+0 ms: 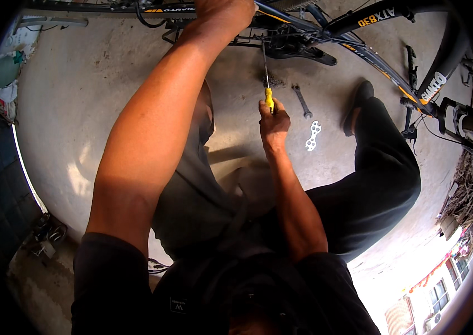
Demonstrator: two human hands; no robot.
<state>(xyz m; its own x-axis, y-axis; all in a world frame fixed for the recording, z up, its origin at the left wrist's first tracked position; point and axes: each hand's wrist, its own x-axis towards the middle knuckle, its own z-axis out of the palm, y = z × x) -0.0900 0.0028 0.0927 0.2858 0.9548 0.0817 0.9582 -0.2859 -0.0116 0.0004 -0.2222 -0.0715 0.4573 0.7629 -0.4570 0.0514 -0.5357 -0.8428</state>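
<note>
A black bicycle with orange and blue trim [374,67] crosses the top of the view. My right hand [275,124] is closed around the yellow handle of a screwdriver [269,99]. Its thin shaft points away from me, and the tip meets the bicycle near the chain and crank area [289,43]. My left arm reaches far forward, and my left hand [226,10] is at the bicycle by the upper edge. Its fingers are hidden behind the hand and cut off by the frame, so their grip does not show.
On the concrete floor [236,120] lie a dark open-ended wrench [303,101] and a silver flat multi-hole spanner [313,136], right of my right hand. My bent legs [367,195] frame the work area. A pile of sticks [464,184] sits at the far right.
</note>
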